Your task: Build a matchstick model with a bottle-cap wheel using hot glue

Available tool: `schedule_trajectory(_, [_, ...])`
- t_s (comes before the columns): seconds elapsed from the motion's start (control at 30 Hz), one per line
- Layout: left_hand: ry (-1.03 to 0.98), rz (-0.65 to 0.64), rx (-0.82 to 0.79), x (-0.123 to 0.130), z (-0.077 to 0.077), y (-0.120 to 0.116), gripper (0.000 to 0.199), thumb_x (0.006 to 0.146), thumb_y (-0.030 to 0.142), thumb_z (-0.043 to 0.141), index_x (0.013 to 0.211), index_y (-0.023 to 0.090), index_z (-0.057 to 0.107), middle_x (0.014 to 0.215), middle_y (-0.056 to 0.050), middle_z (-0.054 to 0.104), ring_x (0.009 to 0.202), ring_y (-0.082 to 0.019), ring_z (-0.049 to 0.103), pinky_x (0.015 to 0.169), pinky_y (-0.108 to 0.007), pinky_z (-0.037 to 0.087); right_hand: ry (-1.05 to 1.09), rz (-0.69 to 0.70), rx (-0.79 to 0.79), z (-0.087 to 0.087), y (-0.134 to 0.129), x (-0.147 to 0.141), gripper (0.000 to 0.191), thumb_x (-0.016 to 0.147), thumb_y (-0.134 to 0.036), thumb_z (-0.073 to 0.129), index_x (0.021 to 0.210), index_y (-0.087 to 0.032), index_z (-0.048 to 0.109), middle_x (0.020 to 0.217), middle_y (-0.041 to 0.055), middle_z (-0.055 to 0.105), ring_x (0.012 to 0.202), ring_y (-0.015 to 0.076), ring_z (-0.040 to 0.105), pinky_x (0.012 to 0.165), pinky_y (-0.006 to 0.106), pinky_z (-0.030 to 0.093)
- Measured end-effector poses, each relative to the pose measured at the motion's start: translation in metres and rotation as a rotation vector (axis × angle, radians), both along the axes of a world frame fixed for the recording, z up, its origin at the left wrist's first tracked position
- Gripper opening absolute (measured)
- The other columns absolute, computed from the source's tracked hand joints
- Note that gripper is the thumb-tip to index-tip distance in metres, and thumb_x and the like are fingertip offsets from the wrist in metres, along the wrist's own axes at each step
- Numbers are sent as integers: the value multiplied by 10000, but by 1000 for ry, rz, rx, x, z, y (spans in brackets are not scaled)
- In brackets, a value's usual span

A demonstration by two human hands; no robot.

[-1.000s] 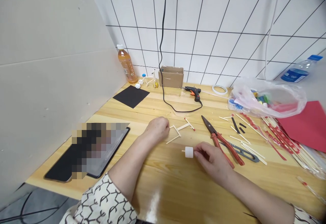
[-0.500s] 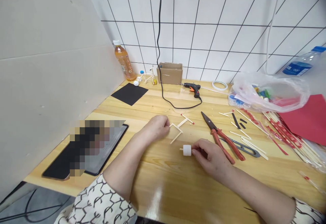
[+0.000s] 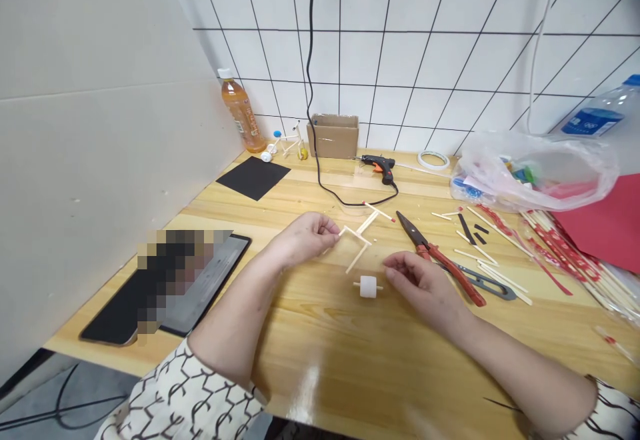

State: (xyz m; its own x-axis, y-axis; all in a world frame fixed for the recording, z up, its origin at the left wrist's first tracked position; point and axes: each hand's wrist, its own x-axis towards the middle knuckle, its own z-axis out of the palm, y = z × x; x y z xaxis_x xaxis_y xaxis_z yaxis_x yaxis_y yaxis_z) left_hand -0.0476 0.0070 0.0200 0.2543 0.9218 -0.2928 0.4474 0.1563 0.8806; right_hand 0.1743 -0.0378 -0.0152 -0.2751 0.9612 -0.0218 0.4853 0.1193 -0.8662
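My left hand (image 3: 313,237) pinches one end of a small frame of glued wooden sticks (image 3: 367,225), whose crossbar has red tips. The frame tilts over the table, one prong pointing toward me. Below it, on the wood, lies a white bottle cap-like cylinder (image 3: 369,287) with a thin stick through its middle. To the right of that cylinder is my right hand (image 3: 415,280), thumb and fingers slightly apart with nothing between them. Close behind it lie red-handled pliers (image 3: 440,260) and grey thread snips (image 3: 493,285), partly covered by the pliers.
A black glue gun (image 3: 381,165) with its cord lies near a cardboard box (image 3: 334,140). Cut sticks (image 3: 505,280) and a plastic bag (image 3: 540,167) are at right. Phone-like dark devices (image 3: 115,300), black paper (image 3: 254,177), and a drink bottle (image 3: 243,113) are at left.
My right hand has let go of the stick through the white cylinder and drawn slightly up and right. My left hand has lifted the stick frame and shifted it right.
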Motion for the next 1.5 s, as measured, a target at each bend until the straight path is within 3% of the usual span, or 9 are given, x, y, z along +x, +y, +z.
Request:
schedule_trajectory(0.13, [-124,8,-8,13,2,-6,86,731,202,548,772,126,544,525,56,457,458,-56,415,459,-173,330,212,-21,-173,8,5,-2,347,762,-444,565,943,-148,580,794,45,637,708,155,582,638,280,462])
schedule_trajectory(0.23, [-176,6,-1,23,0,-11,81,731,191,548,776,123,543,525,55,470,448,-54,417,450,-174,323,316,14,-257,11,7,-4,326,738,-442,603,908,-164,601,814,35,659,732,149,593,669,272,457])
schedule_trajectory(0.37, [-240,25,-10,32,-1,-17,66,714,167,546,762,123,533,538,56,477,449,-50,429,451,-174,331,401,-66,-290,10,7,-5,274,694,-418,654,774,-162,596,624,-31,584,534,86,491,522,223,383])
schedule_trajectory(0.5, [-304,37,-43,36,1,-25,94,703,175,559,772,132,511,580,58,486,470,-52,449,474,-180,358,455,-107,-257,9,4,-6,251,667,-382,683,695,-162,566,559,-61,504,473,59,405,458,207,299])
schedule_trajectory(0.67, [-248,9,33,36,-6,-32,78,719,162,545,772,143,491,596,63,466,507,-56,424,483,-178,329,396,-52,-207,10,0,-6,238,731,-397,620,725,-169,549,608,-29,557,524,89,476,498,227,349])
schedule_trajectory(0.83, [-145,-58,137,35,-11,-35,50,744,123,491,747,161,459,590,72,419,514,-59,377,478,-181,299,356,20,-125,5,-2,-5,195,810,-386,530,774,-197,497,663,-1,608,585,129,542,584,275,421])
schedule_trajectory(1.2, [197,-183,400,27,-12,-39,63,751,134,442,732,194,438,630,44,510,570,-101,450,532,-222,326,198,81,27,-5,-6,-5,108,887,-315,431,860,-214,456,689,-8,584,622,137,535,599,279,413])
schedule_trajectory(1.33, [234,-175,373,27,-11,-42,55,755,169,456,717,197,429,625,41,509,566,-107,446,527,-226,327,181,95,42,-7,-6,-6,101,897,-307,415,870,-218,453,686,-11,577,623,139,523,598,275,406])
schedule_trajectory(1.5, [156,-130,212,28,-15,-46,164,709,289,579,755,197,451,686,31,542,609,-119,480,539,-227,353,191,86,48,-9,-6,-6,89,901,-295,415,894,-217,456,673,-20,561,616,133,517,591,267,404])
